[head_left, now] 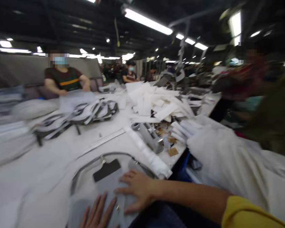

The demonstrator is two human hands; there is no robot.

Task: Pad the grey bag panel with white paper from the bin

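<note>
A grey bag [109, 183] lies at the bottom centre, with a dark strap [85, 166] curving around its top and a black tag [106, 170] near a metal clip. Pressed flat on its lower part is my left hand [99, 212], fingers spread. My right hand [139, 191] rests on the bag's right side, its fingers also apart. Neither hand grips anything. A small metal piece [118, 208] shows between them. Just beyond my right hand lies a roll of white wrapping [149, 153].
A grey tape dispenser [150, 137] stands past the roll, near a heap of white sheets [154, 101]. Dark and white pieces [85, 114] lie at the left, before a masked person [64, 76]. White sheeting [237, 164] is piled at the right.
</note>
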